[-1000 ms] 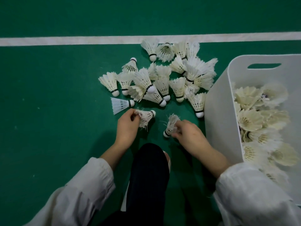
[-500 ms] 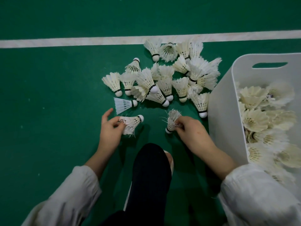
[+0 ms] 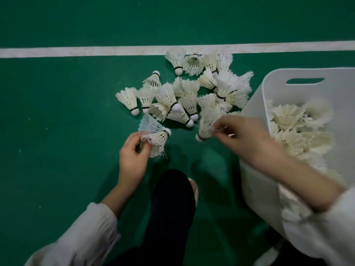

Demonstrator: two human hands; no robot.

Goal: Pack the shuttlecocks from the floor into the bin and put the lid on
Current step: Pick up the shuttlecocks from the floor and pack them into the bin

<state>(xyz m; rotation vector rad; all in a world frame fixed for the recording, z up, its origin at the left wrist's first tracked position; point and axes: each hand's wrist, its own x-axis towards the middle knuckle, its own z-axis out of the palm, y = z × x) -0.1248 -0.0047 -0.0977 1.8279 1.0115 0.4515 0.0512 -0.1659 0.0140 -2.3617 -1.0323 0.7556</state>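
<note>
Left hand (image 3: pixel 132 158) pinches frayed shuttlecock (image 3: pixel 158 140); right hand (image 3: pixel 245 139), blurred, pinches second shuttlecock (image 3: pixel 207 123). Shuttlecock pile (image 3: pixel 192 93) at 12 o'clock of hands, white bin (image 3: pixel 253 116) at 3 o'clock.

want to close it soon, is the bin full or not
Not full: shuttlecocks inside lie below the bin rim, bare wall above them

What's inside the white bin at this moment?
The white bin holds a pile of feather shuttlecocks. Its bottom is covered by them, and the right forearm hides the near part.
</note>
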